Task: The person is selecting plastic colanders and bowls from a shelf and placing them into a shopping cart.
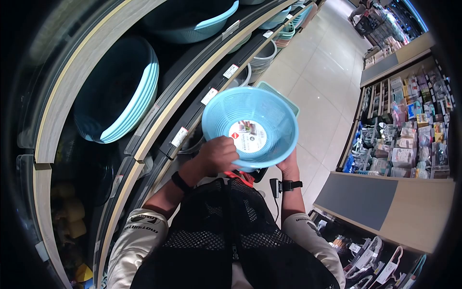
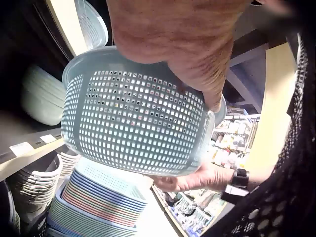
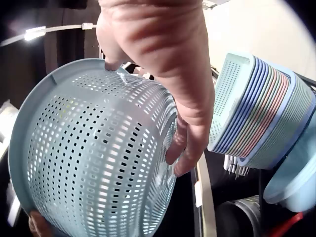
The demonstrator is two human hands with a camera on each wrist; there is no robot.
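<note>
A round light-blue perforated basket [image 1: 281,113] [image 2: 133,123] [image 3: 84,148] with a round label [image 1: 247,136] inside is held in front of the body. My left hand [image 1: 219,155] [image 2: 173,37] grips its near left rim, fingers curled at the edge. On the right side, my right hand [image 1: 288,164] [image 2: 197,178] [image 3: 163,64] holds the basket, thumb near the rim and fingers bent round its outer wall. The basket hides much of the right hand in the head view. In the right wrist view only a bit of the left hand [image 3: 39,224] shows, at the basket's lower rim.
Shelves [image 1: 159,115] on the left hold large nested basins [image 1: 144,91]. Stacked rectangular baskets [image 2: 98,195] [image 3: 256,106] stand beyond the held basket. A tiled aisle [image 1: 317,91] runs ahead; goods shelves [image 1: 409,130] line the right, with hangers [image 1: 368,255] below. Someone [image 1: 363,10] is far off.
</note>
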